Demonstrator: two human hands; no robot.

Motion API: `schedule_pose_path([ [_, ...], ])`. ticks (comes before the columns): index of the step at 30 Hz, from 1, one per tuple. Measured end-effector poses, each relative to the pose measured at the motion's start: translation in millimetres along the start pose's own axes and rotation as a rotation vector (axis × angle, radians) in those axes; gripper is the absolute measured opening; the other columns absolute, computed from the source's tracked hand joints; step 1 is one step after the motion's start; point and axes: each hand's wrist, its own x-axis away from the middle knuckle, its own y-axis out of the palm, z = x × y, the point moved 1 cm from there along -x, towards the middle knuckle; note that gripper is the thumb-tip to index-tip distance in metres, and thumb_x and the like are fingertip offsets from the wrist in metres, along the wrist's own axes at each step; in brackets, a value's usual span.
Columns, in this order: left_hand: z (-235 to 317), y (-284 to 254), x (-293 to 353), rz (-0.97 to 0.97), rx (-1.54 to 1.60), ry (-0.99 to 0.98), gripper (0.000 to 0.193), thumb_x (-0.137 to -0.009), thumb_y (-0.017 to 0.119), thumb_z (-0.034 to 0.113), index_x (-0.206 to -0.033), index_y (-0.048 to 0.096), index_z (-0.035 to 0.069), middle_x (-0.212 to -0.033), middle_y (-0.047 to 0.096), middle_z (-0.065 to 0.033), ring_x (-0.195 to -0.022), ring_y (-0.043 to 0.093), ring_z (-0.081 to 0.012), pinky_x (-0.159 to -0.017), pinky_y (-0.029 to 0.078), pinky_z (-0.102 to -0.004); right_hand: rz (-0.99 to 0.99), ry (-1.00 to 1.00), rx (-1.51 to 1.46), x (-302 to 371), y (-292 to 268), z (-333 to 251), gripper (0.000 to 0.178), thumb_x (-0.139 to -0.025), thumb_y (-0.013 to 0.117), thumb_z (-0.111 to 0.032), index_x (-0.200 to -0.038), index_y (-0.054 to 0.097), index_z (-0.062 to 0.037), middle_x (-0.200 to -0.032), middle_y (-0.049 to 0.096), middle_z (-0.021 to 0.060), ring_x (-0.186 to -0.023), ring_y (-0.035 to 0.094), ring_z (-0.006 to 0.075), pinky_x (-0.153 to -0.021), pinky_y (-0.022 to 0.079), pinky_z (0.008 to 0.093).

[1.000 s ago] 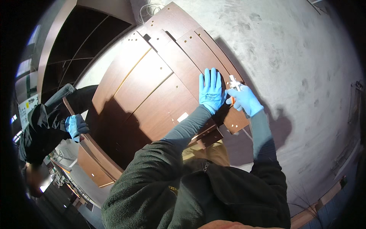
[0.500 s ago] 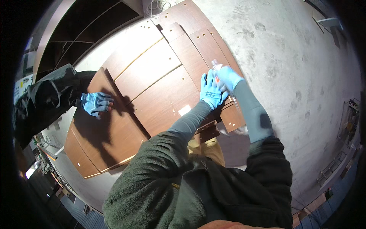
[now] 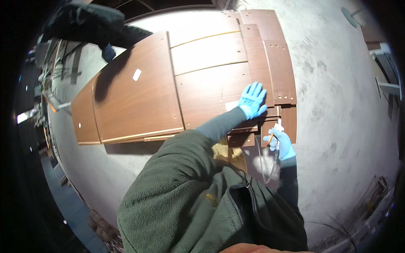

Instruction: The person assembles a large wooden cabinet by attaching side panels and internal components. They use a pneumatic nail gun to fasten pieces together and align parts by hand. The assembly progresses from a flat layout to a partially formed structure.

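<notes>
My left hand (image 3: pixel 252 101), in a light blue glove, lies flat with fingers spread on a brown wooden panel (image 3: pixel 202 90) near its right end. To the right and closer to me, my right hand (image 3: pixel 284 146), gloved the same way, is closed around a small white-tipped tool (image 3: pixel 278 126) with an orange part. A thin, pale hose (image 3: pixel 266 179) hangs in a loop below that hand. The tool's exact kind is unclear. Its tip is beside the edge of the stacked panels, where a narrow board (image 3: pixel 280 74) with small holes lies.
More brown panels (image 3: pixel 135 105) overlap to the left, one bearing a white label (image 3: pixel 136 75). At the upper left are another person's dark sleeve (image 3: pixel 88 27) and gloved hand (image 3: pixel 108 53). Grey concrete floor (image 3: pixel 333 105) extends along the right.
My right hand has drawn back toward me with the tool, away from my left hand. My left hand stays flat on the panel. The other person's hand has moved off the panels; the view has turned.
</notes>
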Motion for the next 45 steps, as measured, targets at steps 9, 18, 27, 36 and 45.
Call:
schedule_pose_path([
  [9, -53, -91, 289, 0.003, -0.267, -0.577, 0.082, -0.089, 0.065, 0.045, -0.155, 0.040, 0.002, -0.163, 0.028, -0.0338, -0.152, 0.024, -0.0527, -0.123, 0.019, -0.0622, -0.268, 0.246, -0.123, 4, 47, 86, 0.027, -0.108, 0.056, -0.030, -0.114, 0.059, -0.0042, -0.112, 0.073, 0.0275, -0.062, 0.063, 0.0132, -0.048, 0.049, 0.0223],
  [18, -125, -106, 430, 0.055, -0.343, -1.083, 0.091, -0.086, 0.068, 0.052, -0.159, 0.038, 0.006, -0.166, 0.028, -0.0289, -0.155, 0.025, -0.0455, -0.125, 0.021, -0.0568, -0.431, 0.138, 0.644, 19, 153, 108, 0.037, -0.107, 0.055, -0.042, -0.110, 0.063, -0.0057, -0.097, 0.078, 0.0120, -0.080, 0.068, 0.0124, -0.074, 0.054, 0.0256],
  [27, -236, -153, 514, 0.189, -0.311, -1.047, 0.091, -0.089, 0.065, 0.051, -0.162, 0.033, 0.009, -0.168, 0.026, -0.0264, -0.156, 0.023, -0.0465, -0.125, 0.017, -0.0589, -0.472, 0.202, 1.022, 3, 325, 156, 0.034, -0.105, 0.058, -0.033, -0.107, 0.059, 0.0009, -0.083, 0.070, 0.0161, -0.063, 0.071, 0.0232, -0.052, 0.057, 0.0320],
  [36, -319, -185, 594, 0.067, -0.139, -0.929, 0.089, -0.092, 0.063, 0.052, -0.165, 0.029, 0.014, -0.171, 0.021, -0.0241, -0.157, 0.022, -0.0441, -0.127, 0.017, -0.0563, -0.181, 0.210, 0.870, -108, 528, 91, 0.054, -0.106, 0.043, -0.063, -0.090, 0.054, -0.0127, -0.059, 0.050, 0.0051, -0.042, 0.048, 0.0199, -0.038, 0.042, 0.0388],
  [45, -325, -202, 603, 0.068, -0.145, -0.873, 0.087, -0.093, 0.063, 0.056, -0.164, 0.034, 0.015, -0.169, 0.029, -0.0208, -0.156, 0.028, -0.0387, -0.127, 0.018, -0.0543, -0.411, 0.241, 1.360, -104, 644, 54, 0.027, -0.107, 0.045, -0.036, -0.091, 0.055, -0.0169, -0.057, 0.052, 0.0026, -0.044, 0.049, 0.0148, -0.040, 0.039, 0.0324],
])
